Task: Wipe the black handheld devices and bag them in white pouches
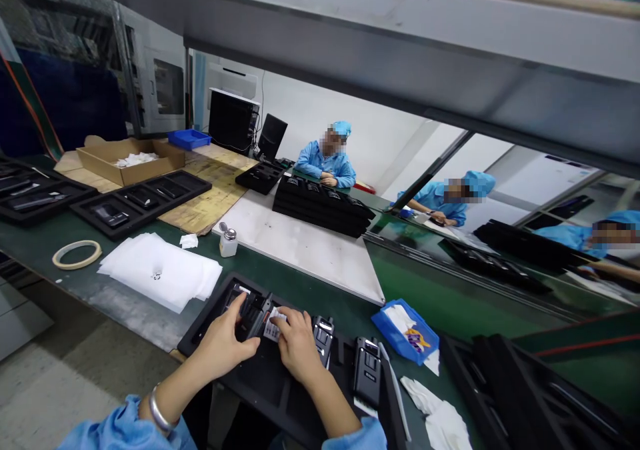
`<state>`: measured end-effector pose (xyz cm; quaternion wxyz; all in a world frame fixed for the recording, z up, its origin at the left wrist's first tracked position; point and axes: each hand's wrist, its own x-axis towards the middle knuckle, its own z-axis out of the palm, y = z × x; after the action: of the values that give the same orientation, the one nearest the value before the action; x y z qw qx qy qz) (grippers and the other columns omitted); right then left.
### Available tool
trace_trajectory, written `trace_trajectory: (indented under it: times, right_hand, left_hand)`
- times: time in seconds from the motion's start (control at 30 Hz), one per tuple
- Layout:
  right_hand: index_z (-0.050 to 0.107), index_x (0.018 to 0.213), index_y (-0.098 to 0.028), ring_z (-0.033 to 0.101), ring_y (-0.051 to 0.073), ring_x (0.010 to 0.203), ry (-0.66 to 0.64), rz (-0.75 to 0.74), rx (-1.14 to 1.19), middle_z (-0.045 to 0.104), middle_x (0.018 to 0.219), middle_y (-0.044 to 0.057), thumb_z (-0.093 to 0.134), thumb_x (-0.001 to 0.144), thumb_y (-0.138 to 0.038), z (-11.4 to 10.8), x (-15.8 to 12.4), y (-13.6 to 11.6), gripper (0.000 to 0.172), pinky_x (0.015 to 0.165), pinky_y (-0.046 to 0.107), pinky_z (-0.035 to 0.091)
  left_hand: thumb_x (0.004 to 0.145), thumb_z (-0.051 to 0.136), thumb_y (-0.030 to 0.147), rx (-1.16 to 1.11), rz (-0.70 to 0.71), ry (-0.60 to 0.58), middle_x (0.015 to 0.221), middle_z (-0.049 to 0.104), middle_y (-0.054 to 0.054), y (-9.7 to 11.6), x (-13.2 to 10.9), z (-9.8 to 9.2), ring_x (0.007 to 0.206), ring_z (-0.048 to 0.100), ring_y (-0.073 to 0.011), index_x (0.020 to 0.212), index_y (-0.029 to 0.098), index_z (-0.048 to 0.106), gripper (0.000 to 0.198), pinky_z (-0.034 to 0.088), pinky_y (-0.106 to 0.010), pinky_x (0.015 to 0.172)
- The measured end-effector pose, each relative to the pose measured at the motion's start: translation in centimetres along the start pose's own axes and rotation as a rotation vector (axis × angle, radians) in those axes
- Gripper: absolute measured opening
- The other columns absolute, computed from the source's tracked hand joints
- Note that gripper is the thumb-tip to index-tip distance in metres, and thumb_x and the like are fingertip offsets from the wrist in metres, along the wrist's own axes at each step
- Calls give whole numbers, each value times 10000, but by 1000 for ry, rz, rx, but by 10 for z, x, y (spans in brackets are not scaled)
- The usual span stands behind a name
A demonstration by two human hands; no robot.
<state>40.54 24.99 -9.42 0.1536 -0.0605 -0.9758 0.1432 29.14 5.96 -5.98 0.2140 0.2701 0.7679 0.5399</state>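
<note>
A black foam tray (200,327) lies at the table's near edge with black handheld devices in it. My left hand (227,337) is at the tray's left part, thumb and index finger spread around a black device (253,317). My right hand (299,347) has its fingertips on a white printed label (273,325) beside that device. Right of my right hand rests a second black device (323,337), and farther right a third device (367,373) lies face up. Whether my right fingers grip the label is hard to see.
White sheets (160,270), a tape roll (77,255) and a small bottle (229,243) lie beyond on the left. A blue bin (406,330) and crumpled wipes (440,413) are at right. Stacked black trays (320,210) stand farther back. Three people in blue sit across.
</note>
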Motion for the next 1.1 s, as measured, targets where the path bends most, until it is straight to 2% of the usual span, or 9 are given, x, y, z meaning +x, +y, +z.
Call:
trace_trajectory:
  times: [0.1, 0.2, 0.27, 0.4, 0.53, 0.73, 0.83, 0.93, 1.1]
  right_hand:
    - [628, 1158, -202, 567, 251, 1116, 208, 112, 177, 590, 1216, 126, 459, 865, -89, 0, -20, 6, 357, 971, 470, 481]
    - [661, 1100, -213, 609, 236, 1093, 350, 185, 278, 613, 1183, 119, 486, 922, -181, 0, -50, 7, 251, 930, 402, 527]
    - [678, 1066, -226, 631, 229, 1068, 416, 211, 300, 633, 1149, 106, 505, 930, -205, 0, -71, 5, 221, 919, 386, 538]
    - [691, 1047, -238, 654, 213, 1031, 494, 261, 319, 654, 1111, 89, 511, 932, -198, 2, -104, -4, 218, 885, 351, 556]
    - [698, 1032, -229, 667, 204, 998, 525, 282, 338, 664, 1087, 89, 509, 930, -185, 1, -115, -8, 219, 852, 324, 565]
    - [696, 1031, -229, 670, 198, 970, 523, 270, 407, 671, 1056, 83, 498, 928, -176, -3, -109, -9, 230, 823, 308, 568]
    - [700, 1026, -231, 669, 210, 974, 532, 291, 418, 674, 1051, 86, 503, 930, -192, -4, -109, -9, 222, 839, 334, 566]
    - [706, 1019, -228, 665, 223, 978, 532, 309, 420, 677, 1045, 95, 508, 938, -221, -3, -110, -8, 215, 844, 359, 564]
    - [708, 1014, -232, 660, 218, 981, 550, 313, 428, 679, 1039, 87, 513, 941, -228, -1, -112, -6, 208, 853, 356, 553]
  left_hand:
    - [597, 832, 194, -396, -187, -43, 741, 608, 31, 1, 4, 17, 619, 547, -139, 1407, 196, 461, 891, 412, -237, 598]
    - [654, 831, 259, -875, -516, -229, 704, 644, -18, 5, 9, 40, 574, 592, -166, 1246, 130, 560, 663, 467, -262, 553]
    - [752, 757, 362, -995, -644, -307, 757, 683, -97, 8, 10, 55, 582, 636, -210, 1109, 99, 603, 470, 518, -323, 550]
    - [886, 600, 392, -1140, -770, -282, 856, 701, -158, 10, 12, 77, 697, 689, -224, 1011, 95, 600, 322, 559, -314, 602]
    - [942, 506, 355, -1243, -831, -227, 897, 704, -187, 8, 13, 87, 680, 684, -198, 1028, 73, 586, 305, 552, -268, 582]
    - [972, 471, 357, -1290, -836, -173, 947, 705, -221, 4, 4, 90, 665, 686, -201, 1105, 20, 574, 377, 570, -284, 576]
    - [975, 497, 382, -1321, -815, -91, 961, 704, -221, 6, -6, 89, 782, 712, -237, 1132, 13, 567, 407, 606, -332, 688]
    - [976, 516, 340, -1341, -785, -22, 942, 707, -186, 11, -15, 87, 875, 715, -254, 1110, 31, 576, 343, 602, -384, 831]
    - [978, 515, 279, -1290, -770, -11, 881, 710, -145, 22, -27, 80, 863, 721, -246, 1040, 53, 598, 249, 588, -406, 897]
